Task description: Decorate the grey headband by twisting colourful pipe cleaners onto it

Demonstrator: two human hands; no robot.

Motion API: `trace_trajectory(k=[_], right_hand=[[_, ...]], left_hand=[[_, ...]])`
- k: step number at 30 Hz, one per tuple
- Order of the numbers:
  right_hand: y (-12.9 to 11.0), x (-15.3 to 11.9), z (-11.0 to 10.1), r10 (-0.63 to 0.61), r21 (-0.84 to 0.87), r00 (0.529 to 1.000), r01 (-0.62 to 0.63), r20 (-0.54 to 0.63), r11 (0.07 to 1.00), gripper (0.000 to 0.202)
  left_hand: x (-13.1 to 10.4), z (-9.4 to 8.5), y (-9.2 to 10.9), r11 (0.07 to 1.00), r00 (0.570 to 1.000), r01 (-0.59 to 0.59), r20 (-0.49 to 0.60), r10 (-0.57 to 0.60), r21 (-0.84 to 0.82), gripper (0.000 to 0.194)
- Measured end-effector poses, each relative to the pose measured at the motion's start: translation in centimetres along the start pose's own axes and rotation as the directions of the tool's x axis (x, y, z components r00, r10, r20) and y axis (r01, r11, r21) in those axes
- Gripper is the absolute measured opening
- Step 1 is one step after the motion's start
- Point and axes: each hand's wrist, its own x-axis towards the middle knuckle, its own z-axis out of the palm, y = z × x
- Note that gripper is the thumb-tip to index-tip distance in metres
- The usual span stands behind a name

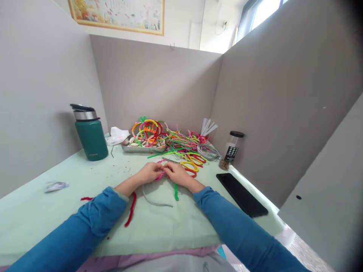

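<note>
My left hand (150, 173) and my right hand (176, 173) meet at the middle of the table, fingers pinched on a pink pipe cleaner (160, 175). Part of it shows between the fingertips; the rest is hidden. A grey wire (157, 204) curves over the cloth below my hands. One green pipe cleaner (176, 192) pokes out below my right hand, and a red one (131, 211) lies by my left wrist. Just beyond my right hand are scissors (170, 160) and yellow and red pipe cleaner loops (193, 165).
A metal tray (141, 149) of small pieces and looped pipe cleaners stands at the back, beside a colourful pile (184, 141) and coiled wire (209, 152). A green bottle (92, 139) and tissue (117, 135) are left; a clear jar (230, 151) and black phone (241, 194) are right.
</note>
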Motion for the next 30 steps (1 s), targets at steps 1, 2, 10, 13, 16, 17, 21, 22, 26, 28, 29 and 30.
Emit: trace_trajectory(k=[1, 2, 10, 13, 16, 17, 21, 22, 26, 28, 29, 30], right_hand=[[0.0, 0.0, 0.0, 0.000, -0.003, 1.000, 0.000, 0.001, 1.000, 0.021], [0.0, 0.0, 0.0, 0.001, -0.007, 1.000, -0.001, 0.000, 1.000, 0.021], [0.1, 0.1, 0.1, 0.010, -0.033, 1.000, -0.010, 0.009, 0.999, 0.021], [0.1, 0.1, 0.1, 0.011, -0.040, 1.000, -0.011, 0.015, 0.999, 0.020], [0.2, 0.1, 0.2, -0.003, -0.045, 1.000, 0.003, 0.011, 0.999, 0.020], [0.2, 0.1, 0.2, -0.007, -0.047, 1.000, 0.008, 0.010, 0.999, 0.020], [0.2, 0.2, 0.2, -0.008, -0.056, 1.000, 0.009, 0.014, 0.998, 0.020], [0.1, 0.2, 0.2, -0.008, -0.057, 1.000, 0.008, 0.015, 0.998, 0.020], [0.1, 0.2, 0.1, -0.009, -0.063, 1.000, 0.010, 0.018, 0.998, 0.020], [0.1, 0.2, 0.1, -0.010, -0.068, 1.000, 0.011, 0.017, 0.998, 0.020], [0.1, 0.2, 0.1, -0.010, -0.071, 1.000, 0.011, 0.015, 0.997, 0.020], [0.1, 0.1, 0.1, -0.010, -0.073, 1.000, 0.011, 0.015, 0.997, 0.020]], left_hand=[[0.0, 0.0, 0.0, 1.000, 1.000, -0.002, 0.003, 0.002, 0.004, 0.027], [0.0, 0.0, 0.0, 1.000, 1.000, -0.004, 0.004, 0.004, 0.008, 0.027], [0.2, 0.0, -0.3, 0.999, 1.000, 0.000, 0.023, 0.000, 0.032, 0.029], [0.2, 0.0, -0.4, 0.999, 1.000, -0.005, 0.025, 0.004, 0.042, 0.029], [0.3, 0.1, -0.7, 0.999, 1.000, -0.008, 0.029, 0.007, 0.038, 0.029], [0.3, 0.1, -0.8, 0.999, 1.000, -0.005, 0.031, 0.004, 0.037, 0.029], [0.5, 0.2, -1.1, 0.999, 0.999, 0.010, 0.036, -0.011, 0.048, 0.031], [0.5, 0.2, -1.1, 0.999, 0.999, 0.012, 0.038, -0.014, 0.051, 0.031], [0.5, 0.1, -1.0, 0.998, 0.999, 0.011, 0.043, -0.013, 0.055, 0.030], [0.5, 0.1, -1.0, 0.998, 0.999, 0.012, 0.042, -0.014, 0.059, 0.029], [0.4, 0.1, -1.0, 0.998, 0.999, 0.013, 0.043, -0.015, 0.060, 0.030], [0.4, 0.1, -1.0, 0.998, 0.999, 0.013, 0.043, -0.015, 0.062, 0.030]])
